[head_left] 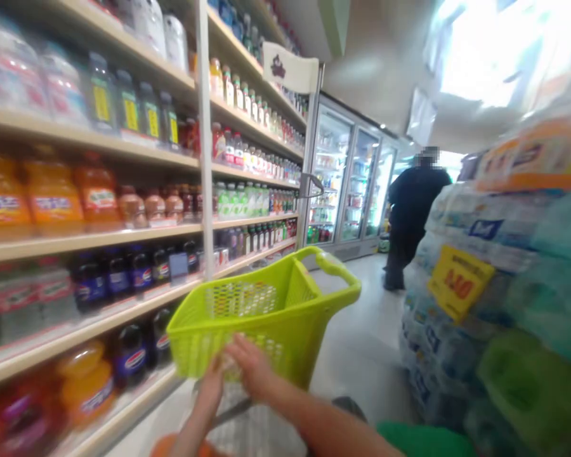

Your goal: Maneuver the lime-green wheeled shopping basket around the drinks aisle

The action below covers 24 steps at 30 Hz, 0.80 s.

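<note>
A lime-green plastic shopping cart [285, 317] with perforated basket walls stands in front of me, its looped handle [345, 273] at the far right end. My left hand [212, 379] and my right hand [251, 367] come together in front of the cart's near wall. Their fingers are bent and drawn close, the right hand's fingertips pointing toward the left hand. A small pale patch shows between them, too blurred to name. Whether either hand touches the cart I cannot tell. A dark bar [233, 411] passes below the hands.
Shelves [124, 241] of drink bottles line the left side. Glass-door fridges [347, 178] stand farther back. A person [413, 209] in dark clothes is in the aisle. Stacked wrapped bottle packs with a yellow price sign [460, 281] rise on the right. The pale floor [366, 324] runs between.
</note>
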Tool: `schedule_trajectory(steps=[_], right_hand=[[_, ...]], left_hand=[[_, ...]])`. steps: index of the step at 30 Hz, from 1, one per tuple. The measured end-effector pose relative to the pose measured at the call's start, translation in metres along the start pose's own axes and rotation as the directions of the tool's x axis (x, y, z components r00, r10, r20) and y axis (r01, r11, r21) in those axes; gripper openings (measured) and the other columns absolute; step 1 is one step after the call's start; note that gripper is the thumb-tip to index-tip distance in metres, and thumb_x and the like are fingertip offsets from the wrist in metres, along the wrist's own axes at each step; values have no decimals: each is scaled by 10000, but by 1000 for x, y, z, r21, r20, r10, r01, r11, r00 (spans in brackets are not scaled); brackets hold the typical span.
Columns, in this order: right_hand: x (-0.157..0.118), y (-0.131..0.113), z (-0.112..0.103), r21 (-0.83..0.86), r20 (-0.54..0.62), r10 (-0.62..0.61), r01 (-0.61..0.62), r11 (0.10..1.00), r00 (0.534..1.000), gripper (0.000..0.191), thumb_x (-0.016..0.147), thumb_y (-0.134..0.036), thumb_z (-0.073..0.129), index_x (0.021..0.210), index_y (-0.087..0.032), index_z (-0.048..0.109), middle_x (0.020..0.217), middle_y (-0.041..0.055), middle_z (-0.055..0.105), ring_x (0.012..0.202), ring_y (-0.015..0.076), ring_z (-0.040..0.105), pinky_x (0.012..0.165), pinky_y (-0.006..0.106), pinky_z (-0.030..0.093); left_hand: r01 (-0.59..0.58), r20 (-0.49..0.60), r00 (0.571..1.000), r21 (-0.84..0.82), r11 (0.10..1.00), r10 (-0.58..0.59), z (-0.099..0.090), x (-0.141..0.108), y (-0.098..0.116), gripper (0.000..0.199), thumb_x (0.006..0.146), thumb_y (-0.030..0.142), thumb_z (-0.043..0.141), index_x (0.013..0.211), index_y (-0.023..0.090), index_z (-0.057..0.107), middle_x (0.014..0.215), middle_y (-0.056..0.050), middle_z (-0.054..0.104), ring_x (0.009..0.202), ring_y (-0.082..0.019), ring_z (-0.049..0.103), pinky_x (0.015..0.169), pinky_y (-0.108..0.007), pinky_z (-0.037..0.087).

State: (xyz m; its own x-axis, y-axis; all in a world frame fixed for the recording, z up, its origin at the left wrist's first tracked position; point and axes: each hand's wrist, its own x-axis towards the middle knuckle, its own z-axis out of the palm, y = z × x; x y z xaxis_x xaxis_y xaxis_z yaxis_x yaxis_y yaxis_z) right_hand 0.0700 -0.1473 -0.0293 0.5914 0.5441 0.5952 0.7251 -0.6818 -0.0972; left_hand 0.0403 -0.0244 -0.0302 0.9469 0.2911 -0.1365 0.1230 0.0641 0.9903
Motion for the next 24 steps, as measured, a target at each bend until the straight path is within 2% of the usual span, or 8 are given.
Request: schedule_trajectory(steps=[2,4,8,10,14,19,21,24], right_hand=[[1,-5,-3,1,-13,126,-126,992,992,409,845,-305,476,1253,-290,473,1348,64,459,1141,206,521,902,334,464],[2,-11,-19,-18,7,216,-216,976,976,350,860,-352,443,1203,-330,511,1325,42,484,1124,222,529,900,378,460],[-3,-15,-56,-32,73,59,-57,998,996,563,777,-429,541,1300,-263,414,1429,70,347,1321,276,283,1053,531,249],[-8,-10,-64,-49,125,-40,46,998,991,715,742,-425,581,1363,-184,321,1456,117,277,1356,294,177,1070,571,169],[-16,6,-60,-120,179,-75,98,988,981,482,859,-275,460,1318,-141,401,1385,137,401,1309,259,312,1039,499,306],[-12,19,-55,-185,42,-257,260,948,966,361,887,-221,441,1242,-212,503,1349,79,462,1305,236,324,1050,482,297],[-7,24,-51,-217,-26,-284,271,938,959,370,886,-176,435,1245,-234,502,1349,70,464,1324,229,287,1069,499,254],[-7,31,-33,-227,-36,-315,299,927,948,348,876,-149,452,1208,-217,529,1332,81,481,1312,232,312,1066,517,256]], left_hand=[[170,96,985,-326,930,-146,15,-4,10,266,798,184,438,1004,272,583,903,-1,705,957,-205,633,833,-381,497],[264,192,963,-504,823,-191,25,-13,25,270,821,180,414,1016,250,587,789,3,705,831,-181,666,749,-334,532],[268,247,958,-605,750,-144,31,-26,46,237,817,186,456,1008,196,596,791,-21,700,778,-170,671,686,-289,537],[253,199,965,-542,802,-170,29,-24,45,178,786,177,517,934,191,616,806,-22,700,759,-158,665,666,-263,520],[260,159,963,-329,908,-218,24,-20,32,107,727,259,614,804,187,631,807,-23,689,690,-141,635,593,-239,465],[77,155,987,-176,981,-49,16,-21,31,181,745,310,549,873,207,625,919,-47,674,835,-180,628,709,-308,473],[-169,125,981,143,975,151,9,-18,30,196,748,259,529,902,194,630,1027,-87,658,1010,-220,587,879,-364,433],[-263,74,963,450,853,258,-3,-19,20,371,708,151,528,1071,193,590,1305,-104,510,1288,-251,350,1082,-433,202]])
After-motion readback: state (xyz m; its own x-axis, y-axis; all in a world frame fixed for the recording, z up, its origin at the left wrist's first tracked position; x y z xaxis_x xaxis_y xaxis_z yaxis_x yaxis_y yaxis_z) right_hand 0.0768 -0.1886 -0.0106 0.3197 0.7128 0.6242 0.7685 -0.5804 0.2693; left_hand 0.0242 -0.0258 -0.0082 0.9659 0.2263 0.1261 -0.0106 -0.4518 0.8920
